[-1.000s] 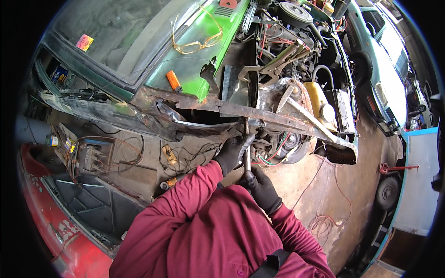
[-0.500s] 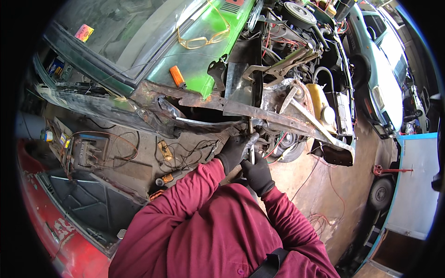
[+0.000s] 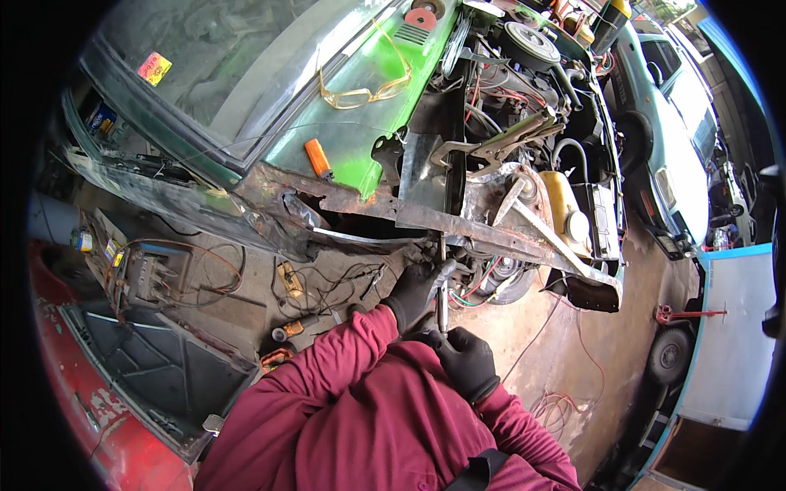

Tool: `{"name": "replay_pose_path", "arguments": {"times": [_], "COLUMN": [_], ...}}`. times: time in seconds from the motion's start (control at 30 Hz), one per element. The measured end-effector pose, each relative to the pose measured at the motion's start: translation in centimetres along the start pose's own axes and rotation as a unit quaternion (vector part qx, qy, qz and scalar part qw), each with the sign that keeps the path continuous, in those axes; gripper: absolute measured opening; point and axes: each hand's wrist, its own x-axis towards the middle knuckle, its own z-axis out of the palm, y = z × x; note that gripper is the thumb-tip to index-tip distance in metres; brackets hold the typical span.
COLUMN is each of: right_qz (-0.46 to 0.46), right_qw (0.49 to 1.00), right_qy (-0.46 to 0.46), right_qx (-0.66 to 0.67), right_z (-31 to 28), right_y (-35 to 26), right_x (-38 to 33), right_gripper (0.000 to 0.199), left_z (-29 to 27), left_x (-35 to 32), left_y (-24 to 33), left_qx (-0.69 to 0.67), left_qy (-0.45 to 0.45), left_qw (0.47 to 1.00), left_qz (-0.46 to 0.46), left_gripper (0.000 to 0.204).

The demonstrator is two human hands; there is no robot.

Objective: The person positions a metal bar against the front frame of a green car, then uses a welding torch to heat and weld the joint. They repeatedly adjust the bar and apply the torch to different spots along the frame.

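A slim silver metal tool (image 3: 443, 307) stands lengthwise between my hands, its far end at the torn lower edge of the car's body panel (image 3: 491, 231). Its exact kind is hard to make out. My left hand (image 3: 419, 288), in a black glove, is closed around it near the panel. At the tool's near end, close to my body, my gloved right hand (image 3: 468, 360) has its fingers closed on it. A hammer (image 3: 550, 229) lies across the rusty panel, ahead and to the right of my hands.
Safety glasses (image 3: 360, 98) and an orange lamp-like piece (image 3: 318, 158) lie on the green bodywork (image 3: 368, 131). An orange power tool (image 3: 295, 327) and tangled cables (image 3: 327, 290) are on the floor at left. A red car part (image 3: 123, 409) and a pale blue cabinet (image 3: 725, 335) flank me.
My right hand has slid down the tool toward my body, exposing more of its silver length. My left hand stays near the panel. The view has shifted slightly.
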Motion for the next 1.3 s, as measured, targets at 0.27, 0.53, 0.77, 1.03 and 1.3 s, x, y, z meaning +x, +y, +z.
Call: {"name": "replay_pose_path", "arguments": {"times": [0.27,0.53,0.77,1.03,1.3], "right_qz": [0.011,0.023,-0.054,-0.192,-0.157], "right_qw": [0.941,0.825,0.979,0.979,0.980], "right_qy": [-0.137,-0.246,-0.046,-0.041,-0.050], "right_qx": [0.309,0.508,0.193,0.051,0.116], "right_z": [1.9,2.7,4.2,5.9,6.6], "right_y": [4.9,7.2,6.6,8.0,8.8], "right_x": [1.0,2.1,5.8,8.2,8.1], "right_gripper": [0.043,0.055,0.079,0.045,0.042], "left_z": [0.7,0.7,1.0,-0.5,0.0], "left_x": [-1.4,-1.8,-2.0,-1.2,-1.5], "left_y": [1.7,2.6,2.4,1.7,2.0], "left_qx": [-0.024,0.015,-0.023,0.077,0.027], "left_qy": [-0.037,-0.010,0.000,0.001,-0.029], "left_qw": [0.998,1.000,0.999,0.995,0.997], "left_qz": [0.038,0.009,0.022,0.055,0.059], "left_gripper": [0.052,0.054,0.031,0.046,0.045]}}
